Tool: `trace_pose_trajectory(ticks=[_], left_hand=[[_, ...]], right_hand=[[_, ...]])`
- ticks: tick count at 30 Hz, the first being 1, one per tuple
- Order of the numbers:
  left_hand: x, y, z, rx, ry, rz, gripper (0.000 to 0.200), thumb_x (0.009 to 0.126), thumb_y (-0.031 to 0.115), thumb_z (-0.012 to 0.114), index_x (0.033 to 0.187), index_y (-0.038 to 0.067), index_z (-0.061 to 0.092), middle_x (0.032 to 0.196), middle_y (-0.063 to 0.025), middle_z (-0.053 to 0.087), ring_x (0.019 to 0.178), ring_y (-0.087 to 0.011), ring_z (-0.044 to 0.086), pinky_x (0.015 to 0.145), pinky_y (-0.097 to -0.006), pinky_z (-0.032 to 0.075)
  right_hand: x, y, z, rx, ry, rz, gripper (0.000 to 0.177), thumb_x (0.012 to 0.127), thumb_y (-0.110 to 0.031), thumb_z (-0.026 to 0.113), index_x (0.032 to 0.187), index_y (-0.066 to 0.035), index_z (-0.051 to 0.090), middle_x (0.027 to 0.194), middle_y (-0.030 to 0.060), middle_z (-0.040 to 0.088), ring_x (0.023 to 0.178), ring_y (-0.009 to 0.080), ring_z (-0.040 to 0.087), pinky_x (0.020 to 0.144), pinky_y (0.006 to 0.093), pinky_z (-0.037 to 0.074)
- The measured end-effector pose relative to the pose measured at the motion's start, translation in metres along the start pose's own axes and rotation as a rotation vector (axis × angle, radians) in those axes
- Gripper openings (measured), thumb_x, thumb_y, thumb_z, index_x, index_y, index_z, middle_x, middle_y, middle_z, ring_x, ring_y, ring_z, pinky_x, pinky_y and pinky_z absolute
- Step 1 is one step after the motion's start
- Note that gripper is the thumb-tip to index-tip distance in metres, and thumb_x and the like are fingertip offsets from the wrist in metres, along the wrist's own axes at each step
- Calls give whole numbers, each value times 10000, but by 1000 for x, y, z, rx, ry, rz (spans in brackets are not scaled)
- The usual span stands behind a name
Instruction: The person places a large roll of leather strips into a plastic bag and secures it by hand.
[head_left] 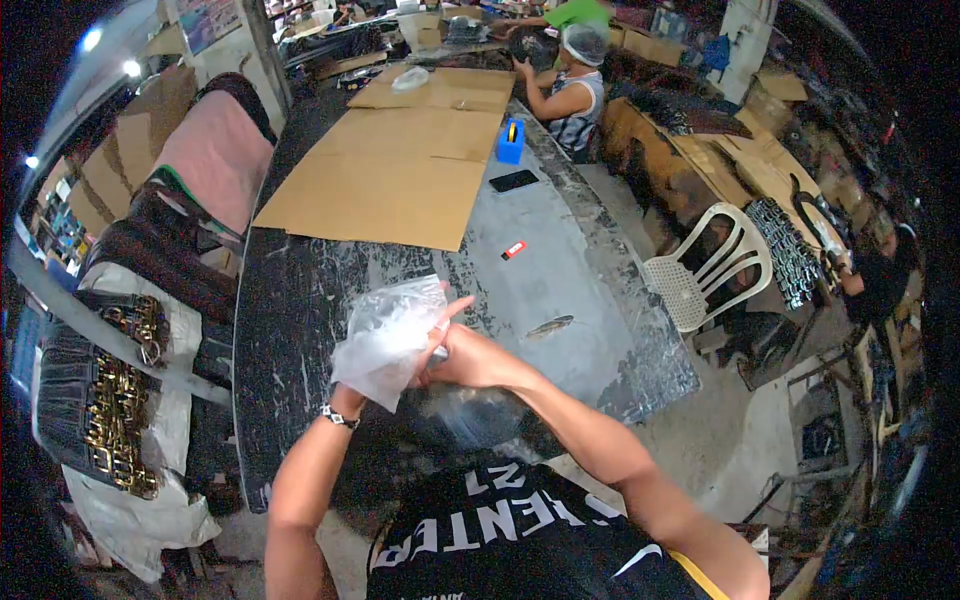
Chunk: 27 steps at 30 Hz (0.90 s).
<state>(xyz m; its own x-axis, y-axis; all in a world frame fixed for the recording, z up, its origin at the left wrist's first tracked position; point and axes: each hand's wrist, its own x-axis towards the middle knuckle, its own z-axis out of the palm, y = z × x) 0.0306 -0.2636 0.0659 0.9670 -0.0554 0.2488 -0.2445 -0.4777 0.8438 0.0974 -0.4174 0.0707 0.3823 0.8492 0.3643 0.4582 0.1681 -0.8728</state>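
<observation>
A clear plastic bag (385,335) is held up over the near part of the worn grey table (560,290). My left hand (352,396), with a watch at the wrist, is mostly hidden behind the bag and grips it from below. My right hand (465,355) pinches the bag's right edge, one finger pointing up along it. More clear plastic (470,410) lies on the table under my hands.
On the table lie a small dark piece (550,326), a red-and-white lighter (513,250), a black phone (514,181), a blue cup (510,142) and large cardboard sheets (400,165). A person in a hairnet (575,85) works at the far end. A white plastic chair (705,270) stands to the right.
</observation>
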Motion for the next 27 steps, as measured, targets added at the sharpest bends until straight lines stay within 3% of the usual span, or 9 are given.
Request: trace_pose_trajectory(ticks=[5, 7, 10, 14, 20, 22, 24, 25, 27], left_hand=[[-11, -5, -5, 93, -28, -24, 477, 946, 359, 607, 1301, 47, 542, 1338, -120, 556, 1251, -268, 502, 1085, -409, 363], [-16, -7, -4, 130, -57, -35, 482, 939, 379, 612, 1288, 52, 555, 1333, -122, 558, 1243, -269, 506, 1083, -412, 364], [-20, -8, -5, 183, -91, -45, 491, 929, 409, 620, 1270, 58, 574, 1326, -125, 561, 1231, -270, 514, 1080, -417, 366], [-34, -11, -5, 247, -116, -69, 505, 916, 449, 631, 1245, 67, 600, 1317, -129, 566, 1214, -272, 523, 1076, -422, 368], [-39, -5, -21, 374, -152, -73, 532, 860, 498, 681, 1212, 102, 634, 1284, -130, 588, 1187, -285, 539, 1063, -425, 377], [-36, -2, -24, 411, -217, -67, 548, 817, 508, 721, 1205, 128, 642, 1261, -127, 605, 1176, -296, 544, 1054, -423, 384], [-39, -3, -32, 451, -213, -29, 556, 809, 502, 727, 1211, 128, 637, 1264, -128, 603, 1183, -295, 540, 1057, -423, 381], [-46, -5, -41, 466, -209, -15, 561, 805, 499, 731, 1215, 128, 635, 1266, -129, 602, 1186, -294, 538, 1059, -424, 380], [-51, -5, -39, 507, -204, 18, 569, 797, 493, 737, 1221, 128, 630, 1269, -130, 600, 1193, -292, 534, 1062, -425, 377]], right_hand=[[6, 36, 11, 449, -49, 126, 378, 774, 115, 624, 1117, -40, 664, 1094, 108, 705, 1056, 225, 645, 855, 373, 534], [8, 9, 4, 96, -70, 93, 326, 776, 111, 615, 1062, -31, 680, 1079, 142, 704, 1036, 201, 647, 847, 362, 526], [9, 18, 7, 7, 109, -41, 218, 829, 45, 603, 1020, -16, 686, 947, 137, 716, 866, 137, 640, 801, 332, 518], [4, 15, 12, -8, 81, 35, 277, 764, 86, 584, 992, -23, 698, 965, 195, 702, 892, 182, 677, 766, 363, 527], [15, 18, 21, 266, 109, 228, 229, 809, 61, 587, 1010, 17, 687, 925, 31, 715, 848, 129, 628, 762, 319, 517], [16, -6, 16, 358, 54, 132, 237, 825, 47, 591, 1040, 7, 681, 988, 58, 717, 939, 133, 627, 830, 309, 501], [17, -19, 14, 128, -63, 105, 310, 806, 62, 586, 1098, 0, 670, 1075, 102, 711, 1032, 175, 635, 903, 309, 483], [22, -18, 16, 31, -38, -105, 203, 770, 0, 636, 969, 3, 676, 989, 168, 704, 943, 273, 680, 784, 360, 516], [27, -28, 10, -202, -172, -144, 132, 740, -41, 660, 863, 6, 648, 890, 188, 677, 844, 312, 666, 701, 391, 499]])
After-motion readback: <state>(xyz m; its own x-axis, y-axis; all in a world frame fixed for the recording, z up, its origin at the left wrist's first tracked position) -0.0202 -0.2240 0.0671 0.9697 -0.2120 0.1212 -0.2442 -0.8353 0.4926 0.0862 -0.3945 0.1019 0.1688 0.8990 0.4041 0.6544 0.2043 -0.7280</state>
